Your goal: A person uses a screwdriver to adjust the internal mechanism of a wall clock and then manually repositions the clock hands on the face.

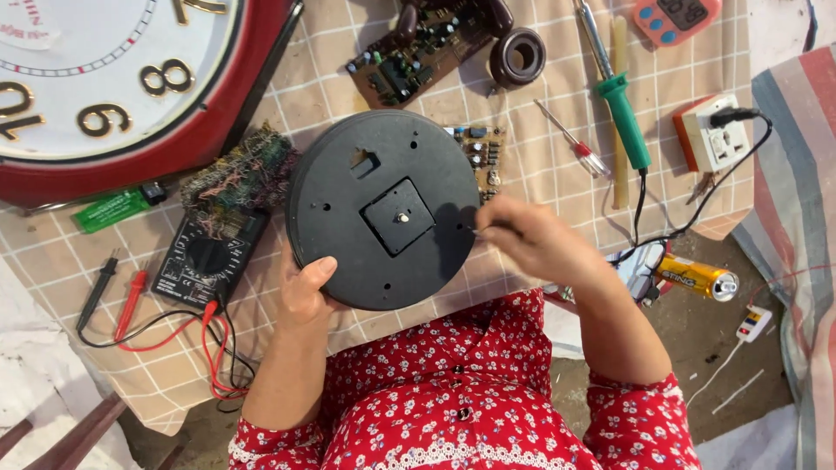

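A round black clock back (383,222) with a square movement box at its centre lies face down on the checked cloth. My left hand (305,292) grips its lower left rim, thumb on top. My right hand (531,239) is at the disc's right edge, fingers pinched on a thin tool whose tip touches the rim; the tool is mostly hidden by my fingers.
A big red wall clock (104,87) fills the upper left. A multimeter (205,261) with red and black probes lies left of the disc. Circuit boards (409,52), a green soldering iron (623,104), a small screwdriver (575,144), a socket block (714,135) and a yellow can (697,278) lie around.
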